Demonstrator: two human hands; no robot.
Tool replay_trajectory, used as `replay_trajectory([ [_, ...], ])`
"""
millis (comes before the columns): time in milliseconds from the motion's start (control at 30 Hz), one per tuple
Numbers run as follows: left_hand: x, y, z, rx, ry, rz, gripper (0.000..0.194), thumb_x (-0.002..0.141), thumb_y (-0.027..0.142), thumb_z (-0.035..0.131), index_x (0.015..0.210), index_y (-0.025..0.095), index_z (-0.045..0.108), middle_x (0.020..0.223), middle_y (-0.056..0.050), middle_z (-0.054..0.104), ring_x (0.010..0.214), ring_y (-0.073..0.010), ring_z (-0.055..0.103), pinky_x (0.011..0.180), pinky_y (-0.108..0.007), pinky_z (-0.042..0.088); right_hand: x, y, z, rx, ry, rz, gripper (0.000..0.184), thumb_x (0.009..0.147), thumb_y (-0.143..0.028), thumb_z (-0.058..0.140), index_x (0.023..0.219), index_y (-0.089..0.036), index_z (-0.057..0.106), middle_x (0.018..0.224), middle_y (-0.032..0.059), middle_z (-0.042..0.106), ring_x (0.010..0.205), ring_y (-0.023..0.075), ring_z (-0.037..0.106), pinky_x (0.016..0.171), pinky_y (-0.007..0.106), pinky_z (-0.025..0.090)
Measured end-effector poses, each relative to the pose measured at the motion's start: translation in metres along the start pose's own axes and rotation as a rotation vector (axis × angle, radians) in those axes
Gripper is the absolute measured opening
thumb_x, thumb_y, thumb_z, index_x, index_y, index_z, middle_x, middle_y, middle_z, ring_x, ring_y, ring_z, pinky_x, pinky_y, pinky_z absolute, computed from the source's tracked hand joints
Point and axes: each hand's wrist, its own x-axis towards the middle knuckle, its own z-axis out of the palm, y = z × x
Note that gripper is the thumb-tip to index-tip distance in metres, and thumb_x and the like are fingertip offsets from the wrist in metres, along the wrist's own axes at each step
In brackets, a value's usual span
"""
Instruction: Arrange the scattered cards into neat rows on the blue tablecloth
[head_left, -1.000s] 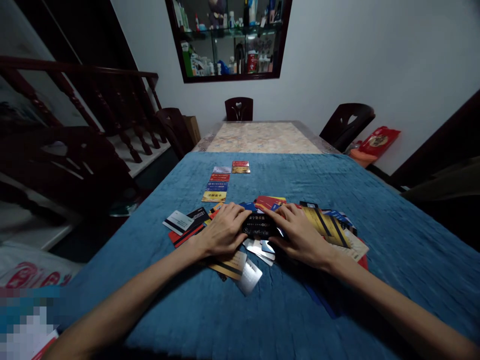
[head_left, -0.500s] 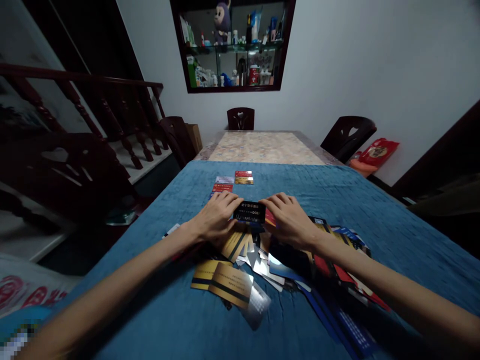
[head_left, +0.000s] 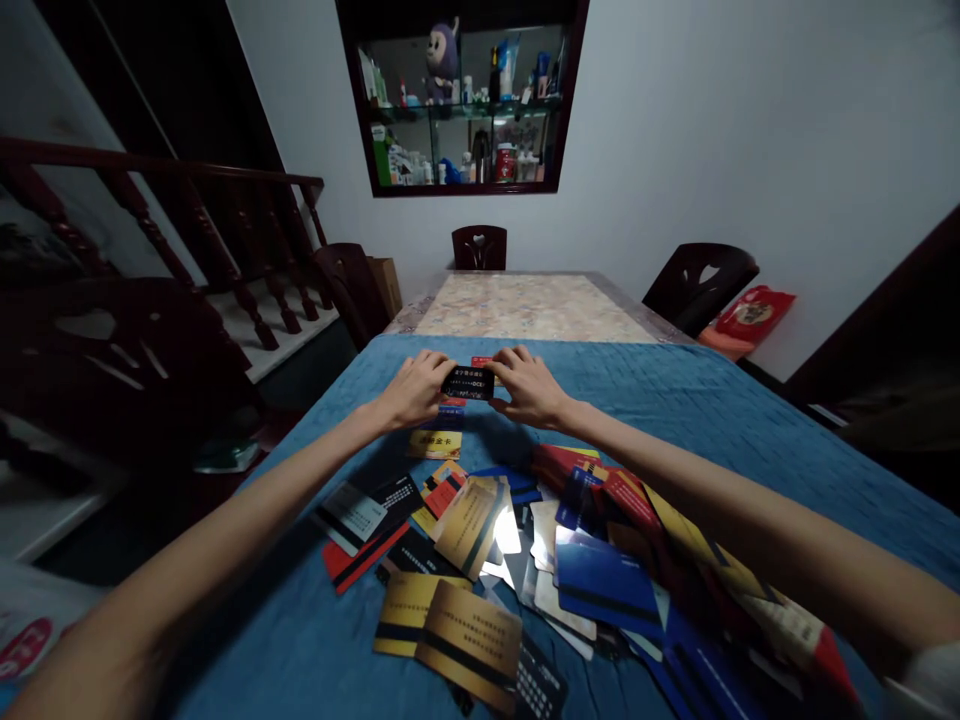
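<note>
A black bank card [head_left: 468,383] with light lettering is held level above the far part of the cloth. My left hand [head_left: 415,390] pinches its left edge, and my right hand [head_left: 528,387] grips the right edge. Below the hands a gold card [head_left: 435,445] lies flat in a column with a blue and a red card, partly covered by the fingers. Behind the black card a red card [head_left: 482,361] peeks out. Closer to me spreads a loose heap of overlapping cards, among them a gold-brown card [head_left: 474,640], a blue card [head_left: 607,585] and a grey card [head_left: 351,515].
A blue cloth [head_left: 300,600] covers the near part of the table, whose patterned top [head_left: 525,305] shows beyond it. Dark chairs [head_left: 701,285] stand around. At left runs a wooden railing [head_left: 195,220]; a red bag [head_left: 754,312] sits at right.
Both hands have moved forward and slightly left with the black card, away from the heap. More of the heap and the column of laid-out cards now shows beneath my arms.
</note>
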Motion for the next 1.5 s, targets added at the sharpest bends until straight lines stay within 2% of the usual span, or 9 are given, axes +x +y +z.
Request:
replay_trajectory([
  [367,0.051,-0.053,0.034,0.015,-0.082,-0.121,0.053,0.080,0.013,0.060,0.132,0.017,0.054,0.136,-0.012,0.057,0.123,-0.0303,0.050,0.097,-0.041,0.047,0.071,0.021,0.031,0.007,-0.100,0.074,0.051,0.087,-0.036,0.060,0.134,-0.018,0.058,0.138,0.0155,0.053,0.124,0.0349,0.042,0.090,0.044,0.043],
  [733,0.091,-0.096,0.071,-0.033,-0.122,-0.132,0.042,0.077,0.016,0.058,0.119,0.017,0.067,0.121,-0.007,0.069,0.116,-0.0255,0.061,0.099,-0.031,0.049,0.117,0.042,0.065,0.073,-0.192,0.131,0.052,0.085,-0.033,0.058,0.136,-0.026,0.061,0.138,0.0127,0.056,0.125,0.0373,0.042,0.090,0.045,0.042],
  [933,0.103,-0.106,0.082,-0.108,-0.195,-0.177,0.039,0.074,0.014,0.058,0.110,0.016,0.072,0.109,-0.005,0.074,0.109,-0.0247,0.065,0.094,-0.028,0.050,0.129,0.046,0.075,0.085,-0.228,0.163,0.051,0.085,-0.032,0.058,0.136,-0.031,0.062,0.136,0.0102,0.059,0.127,0.0376,0.044,0.091,0.043,0.043],
  [1067,0.108,-0.110,0.086,-0.115,-0.235,-0.197,0.040,0.073,0.015,0.058,0.111,0.018,0.073,0.106,-0.004,0.075,0.103,-0.0228,0.067,0.090,-0.025,0.051,0.136,0.048,0.082,0.081,-0.252,0.177,0.051,0.084,-0.032,0.058,0.135,-0.034,0.063,0.136,0.0088,0.061,0.127,0.0376,0.045,0.092,0.042,0.044],
  [1267,0.114,-0.115,0.087,-0.112,-0.277,-0.224,0.048,0.072,0.015,0.056,0.117,0.018,0.072,0.110,-0.004,0.076,0.101,-0.0218,0.068,0.092,-0.024,0.050,0.144,0.049,0.088,0.081,-0.291,0.188,0.051,0.085,-0.032,0.056,0.135,-0.036,0.062,0.137,0.0076,0.062,0.128,0.0369,0.046,0.093,0.044,0.045],
  [1500,0.118,-0.117,0.087,-0.117,-0.325,-0.230,0.052,0.070,0.013,0.056,0.118,0.022,0.073,0.113,-0.002,0.076,0.104,-0.0208,0.068,0.090,-0.021,0.050,0.148,0.044,0.082,0.076,-0.341,0.192,0.050,0.083,-0.026,0.054,0.131,-0.034,0.066,0.130,0.0064,0.068,0.125,0.0350,0.050,0.096,0.046,0.044],
])
